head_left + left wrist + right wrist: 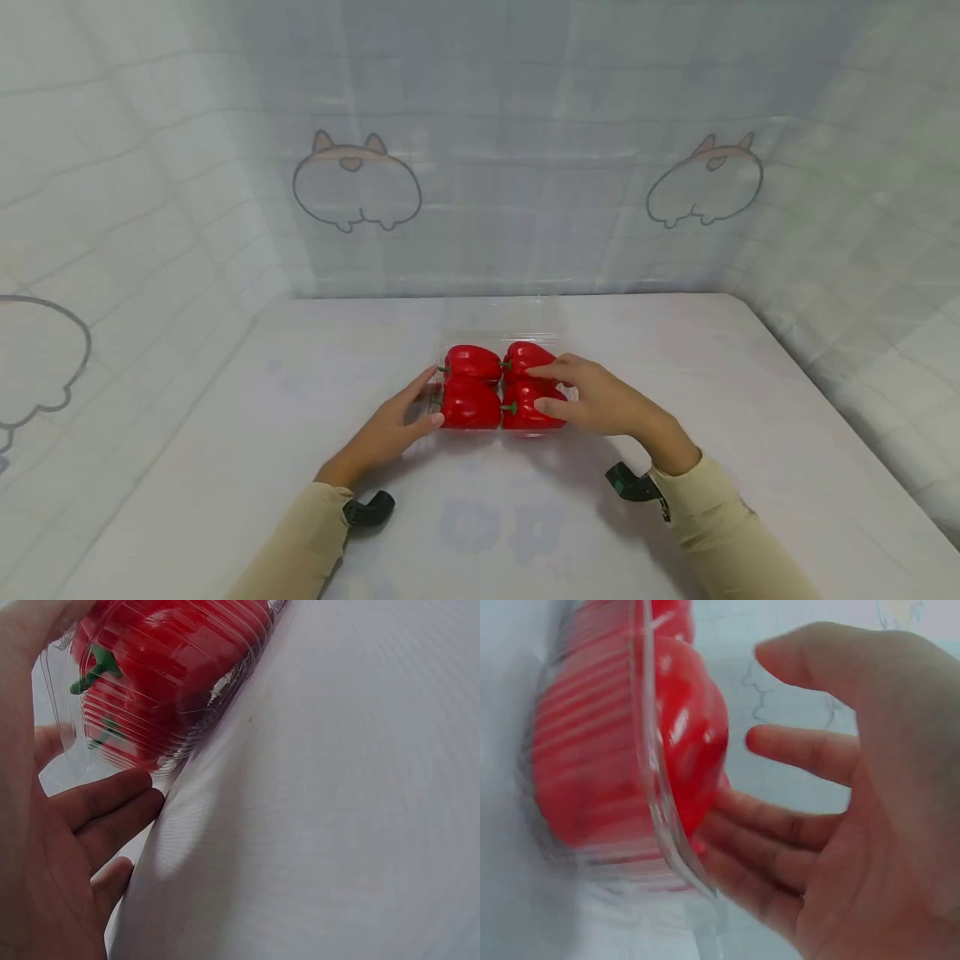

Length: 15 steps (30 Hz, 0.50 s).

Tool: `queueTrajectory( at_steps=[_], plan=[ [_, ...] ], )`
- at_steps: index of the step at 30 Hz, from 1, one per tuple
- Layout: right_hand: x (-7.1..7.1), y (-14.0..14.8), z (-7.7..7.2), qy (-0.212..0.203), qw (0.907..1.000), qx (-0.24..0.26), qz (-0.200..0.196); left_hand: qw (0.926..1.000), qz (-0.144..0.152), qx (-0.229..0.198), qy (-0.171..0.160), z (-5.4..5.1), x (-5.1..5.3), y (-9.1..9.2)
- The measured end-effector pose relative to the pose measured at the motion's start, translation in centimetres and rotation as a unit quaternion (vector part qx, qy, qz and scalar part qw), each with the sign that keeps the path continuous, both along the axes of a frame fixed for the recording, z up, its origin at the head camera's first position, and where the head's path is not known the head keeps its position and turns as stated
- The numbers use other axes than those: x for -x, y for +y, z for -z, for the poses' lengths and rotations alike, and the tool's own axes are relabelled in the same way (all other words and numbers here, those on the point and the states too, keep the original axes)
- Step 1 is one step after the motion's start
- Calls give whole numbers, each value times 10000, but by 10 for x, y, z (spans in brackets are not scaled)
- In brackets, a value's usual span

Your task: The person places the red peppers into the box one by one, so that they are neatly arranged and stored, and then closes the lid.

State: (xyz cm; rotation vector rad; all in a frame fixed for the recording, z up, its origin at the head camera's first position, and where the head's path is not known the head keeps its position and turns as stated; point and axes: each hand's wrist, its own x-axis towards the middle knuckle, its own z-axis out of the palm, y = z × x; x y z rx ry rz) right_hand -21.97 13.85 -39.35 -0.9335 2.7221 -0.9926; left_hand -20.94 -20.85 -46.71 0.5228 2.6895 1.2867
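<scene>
Several glossy red bell peppers (471, 405) with green stems sit in two rows in a clear plastic clamshell box (525, 432). Its transparent lid (502, 317) lies folded back on the far side. My left hand (390, 429) rests along the box's left side, thumb at the near corner and fingers extended; in the left wrist view the fingertips reach the ribbed wall (127, 750). Over the right-hand peppers is my right hand (600, 398), its thumb and index finger spread apart. In the right wrist view its lower fingers (765, 840) reach past the box rim beside a pepper (686, 727), gripping nothing.
The box stands on a white cloth-covered table (337, 350) with faint prints. A pale sheet with animal drawings (357, 185) hangs behind, and similar sheets (885, 250) enclose both sides. Dark wrist-worn devices (367, 509) sit at both cuffs.
</scene>
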Motion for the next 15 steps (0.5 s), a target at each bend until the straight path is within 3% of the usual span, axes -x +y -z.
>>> queueTrajectory(
  at_steps=[4, 7, 10, 15],
  plan=[
    [17, 12, 3, -387, 9941, 970, 307, 10000, -76, -14, -54, -1, -2, -1],
    [29, 24, 8, -1002, 9734, 1896, 812, 9998, -104, -72, -123, -1, -2, 0],
    [38, 32, 15, -1469, 9503, 2465, 1204, 9998, -122, -109, -147, -2, -3, 1],
    [50, 37, 23, -1638, 9325, 2859, 1479, 9998, -120, -103, -113, -2, -4, 0]
  ],
)
